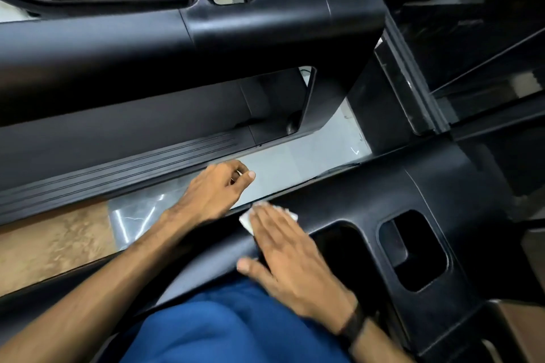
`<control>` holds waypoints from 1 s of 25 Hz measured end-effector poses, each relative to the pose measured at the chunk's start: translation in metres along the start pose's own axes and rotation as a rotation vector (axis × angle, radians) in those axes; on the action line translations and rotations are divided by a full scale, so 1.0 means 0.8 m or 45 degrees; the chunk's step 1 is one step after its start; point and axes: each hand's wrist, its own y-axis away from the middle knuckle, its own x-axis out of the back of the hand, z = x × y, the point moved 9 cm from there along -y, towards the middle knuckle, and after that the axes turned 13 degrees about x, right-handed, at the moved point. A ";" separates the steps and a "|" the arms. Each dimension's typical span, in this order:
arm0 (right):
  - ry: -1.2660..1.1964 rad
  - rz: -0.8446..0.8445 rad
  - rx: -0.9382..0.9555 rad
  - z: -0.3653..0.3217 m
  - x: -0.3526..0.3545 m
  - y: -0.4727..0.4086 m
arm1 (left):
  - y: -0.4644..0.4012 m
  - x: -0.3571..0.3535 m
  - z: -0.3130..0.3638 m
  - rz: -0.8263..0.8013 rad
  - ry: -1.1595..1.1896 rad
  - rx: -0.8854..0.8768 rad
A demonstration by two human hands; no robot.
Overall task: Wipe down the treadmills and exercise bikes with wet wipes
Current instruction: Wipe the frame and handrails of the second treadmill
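Glossy grey floor (298,162) (reflecting lights), perhaps wood-look panel (53,242).

Two treadmills (427,186) (177,47), two hands (216,188) (289,256) (one wipe (246,219))

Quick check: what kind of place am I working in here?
Most likely a gym. Two black treadmill consoles with cup-holder recesses stand side by side, a ribbed side rail runs along the polished floor, and the right hand presses a wipe on the near console.
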 end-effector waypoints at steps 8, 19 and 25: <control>0.120 0.198 -0.694 0.195 0.058 0.070 | -0.014 -0.004 -0.004 0.000 0.015 0.046; 0.122 0.118 -0.631 0.215 0.076 0.065 | -0.021 -0.004 -0.006 -0.003 0.037 0.096; -0.053 -0.241 -0.121 0.027 0.011 -0.079 | -0.022 0.002 0.009 -0.033 0.102 0.085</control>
